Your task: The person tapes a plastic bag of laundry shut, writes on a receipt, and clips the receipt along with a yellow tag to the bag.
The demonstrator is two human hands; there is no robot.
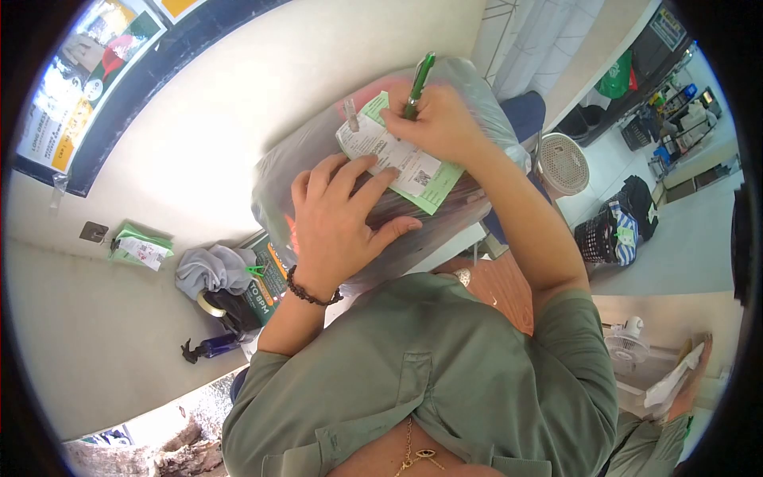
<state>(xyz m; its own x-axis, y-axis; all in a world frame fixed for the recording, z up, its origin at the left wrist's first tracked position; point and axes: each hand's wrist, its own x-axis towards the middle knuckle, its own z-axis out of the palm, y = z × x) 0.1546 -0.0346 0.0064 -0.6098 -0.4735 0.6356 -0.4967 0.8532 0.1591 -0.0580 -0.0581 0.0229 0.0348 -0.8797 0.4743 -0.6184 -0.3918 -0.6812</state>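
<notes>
Bag (318, 167): big clear plastic, stuffed with dark and red fabric, sits centre frame right in front of the person's chest. What carries it underneath is hidden.

Left hand (342, 215): spread flat on top of the bag, fingers splayed, fingertips pressing down on the lower edge of the slip. Bracelet (310, 292) on the wrist.

Right hand (441, 123): closed round the pen in a writing grip, resting on the upper end of the slip.

Fan (563, 163): just past the bag on the right side, not touched. Cloth (211, 269): grey, bunched, left of the bag, well apart from both hands.

Slip (401, 167): white printed paper over a green sheet, lying tilted on top of the bag, between the two hands.

Pen (419, 79): green, upright-ish, tip down on the slip near its top corner.

Peg (350, 114): small clear clip at the slip's top edge, probably pinning it to the bag; too small to be sure.

Step in hand, judged: writing on the slip over a soft, bulging surface. To do it well, keep the left palm flat and firm so the paper neither slides nor wrinkles, write close to the pressed fingers where the bag gives least, and go light on the tip so it doesn't punch through paper or plastic
</notes>
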